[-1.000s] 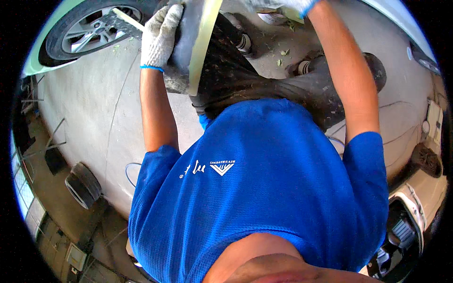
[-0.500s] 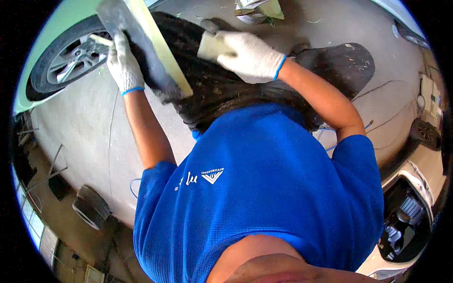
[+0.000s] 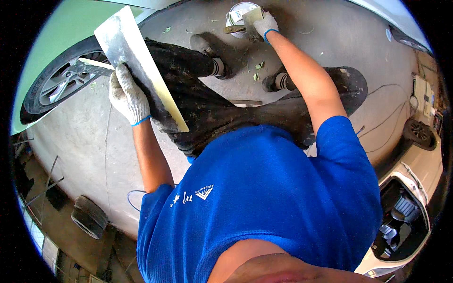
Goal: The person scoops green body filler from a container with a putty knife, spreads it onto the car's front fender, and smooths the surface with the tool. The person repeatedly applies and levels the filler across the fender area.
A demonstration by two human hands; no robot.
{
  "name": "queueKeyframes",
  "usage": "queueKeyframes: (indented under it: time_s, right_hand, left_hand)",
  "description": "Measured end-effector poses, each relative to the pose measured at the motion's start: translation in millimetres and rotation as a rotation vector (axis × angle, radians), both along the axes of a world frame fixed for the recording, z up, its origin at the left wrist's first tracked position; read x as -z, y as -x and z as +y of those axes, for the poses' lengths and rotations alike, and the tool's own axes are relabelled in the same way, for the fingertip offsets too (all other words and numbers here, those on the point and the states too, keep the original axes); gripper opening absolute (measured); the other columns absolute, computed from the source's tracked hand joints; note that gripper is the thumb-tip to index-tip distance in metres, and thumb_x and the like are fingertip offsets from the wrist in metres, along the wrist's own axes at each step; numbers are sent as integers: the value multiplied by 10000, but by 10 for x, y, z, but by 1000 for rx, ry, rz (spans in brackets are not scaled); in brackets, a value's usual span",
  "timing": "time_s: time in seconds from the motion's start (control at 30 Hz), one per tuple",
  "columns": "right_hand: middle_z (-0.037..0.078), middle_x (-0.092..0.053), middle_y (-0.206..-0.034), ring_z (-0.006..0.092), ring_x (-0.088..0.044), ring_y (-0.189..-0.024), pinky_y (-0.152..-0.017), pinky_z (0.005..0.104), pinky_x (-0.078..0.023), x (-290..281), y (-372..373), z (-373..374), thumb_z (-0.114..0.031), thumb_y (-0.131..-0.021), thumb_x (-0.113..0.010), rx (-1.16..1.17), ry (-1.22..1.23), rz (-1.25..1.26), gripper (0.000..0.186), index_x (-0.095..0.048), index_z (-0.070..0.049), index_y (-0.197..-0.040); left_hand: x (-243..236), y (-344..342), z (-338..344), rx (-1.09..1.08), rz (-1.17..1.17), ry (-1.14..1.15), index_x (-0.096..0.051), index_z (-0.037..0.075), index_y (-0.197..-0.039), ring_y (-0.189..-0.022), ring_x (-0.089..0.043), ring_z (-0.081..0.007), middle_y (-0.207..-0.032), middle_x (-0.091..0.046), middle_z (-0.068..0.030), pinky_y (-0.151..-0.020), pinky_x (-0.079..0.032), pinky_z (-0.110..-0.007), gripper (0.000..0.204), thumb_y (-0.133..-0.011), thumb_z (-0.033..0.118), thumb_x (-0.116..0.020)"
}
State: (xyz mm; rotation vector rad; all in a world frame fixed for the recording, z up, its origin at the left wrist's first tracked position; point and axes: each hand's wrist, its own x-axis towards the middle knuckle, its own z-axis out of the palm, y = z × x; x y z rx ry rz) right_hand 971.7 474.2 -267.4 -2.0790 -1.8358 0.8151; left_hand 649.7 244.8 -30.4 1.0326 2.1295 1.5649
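In the head view, the left hand [image 3: 128,96], gloved, lies toward ten o'clock with its fingers closed on the edge of a flat board [image 3: 137,61]. That edge grip seems to leave most of the grey-smeared face uncovered. The board slants from eleven o'clock down over the dark trousers [image 3: 188,80]; whether the leg bears its weight cannot be told. A narrow, pale-edged tool [image 3: 94,67] juts from the same hand toward the car wheel [image 3: 59,85], perhaps tucked there to spare the other hand.

The right hand [image 3: 265,27], also gloved, reaches to twelve o'clock, pinching the side of a scraper [image 3: 252,19] above a white tub [image 3: 230,20], probably to keep the blade's flat free. A brown handle [image 3: 233,29] lies at the tub's near side; what it belongs to is unclear.
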Motion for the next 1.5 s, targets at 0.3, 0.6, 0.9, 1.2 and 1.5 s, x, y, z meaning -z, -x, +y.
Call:
queueKeyframes:
  time_s: [0.3, 0.6, 0.9, 1.2, 1.5]
  right_hand:
    - [183, -570, -1317, 375, -548, -1223, -1004, 476, -458, -52, 200, 214, -318, -811, -636, -52, 72, -127, 578, -514, -150, -1350]
    - [181, -657, -1220, 332, -612, -1162, -984, 406, -476, -1150, 610, -118, -368, -857, -644, -234, -158, 555, 477, -637, -92, -1246]
    - [250, -676, -929, 430, -657, -916, -804, 484, -531, -3108, 1372, -1156, -330, -812, -639, -191, -566, 948, 365, -592, -16, -992]
    - [263, -620, -870, 454, -615, -758, -662, 523, -477, -2970, 1064, -2501, -219, -944, -577, -300, -764, 825, 286, -509, -12, -1130]
    - [182, -650, -898, 334, -659, -828, -791, 430, -534, -3343, 160, -2541, -109, -871, -635, -547, -743, 622, 271, -640, -39, -1132]
  left_hand:
    - [-106, -39, 138, 8, 122, 136, -671, -51, -989, -757, -566, -112, -833, -663, -66, -698, -477, -267, 396, -1010, 327, -555]
    - [-176, -98, 149, 50, 74, 87, -687, -43, -986, -789, -537, -100, -859, -657, -31, -721, -459, -264, 432, -987, 378, -590]
    - [-583, -1039, 45, 359, 194, -154, -615, -32, -1166, -939, -617, -202, -1023, -689, -139, -868, -482, -353, 305, -995, 215, -566]
    - [-1472, -876, -42, -98, 49, -421, -578, -86, -1212, -983, -567, -208, -1140, -640, -150, -906, -466, -332, 462, -1012, 327, -525]
    - [-1534, -18, -220, -33, 421, -395, -506, -123, -1283, -1078, -608, -298, -1258, -588, -236, -921, -506, -383, 507, -983, 276, -592]
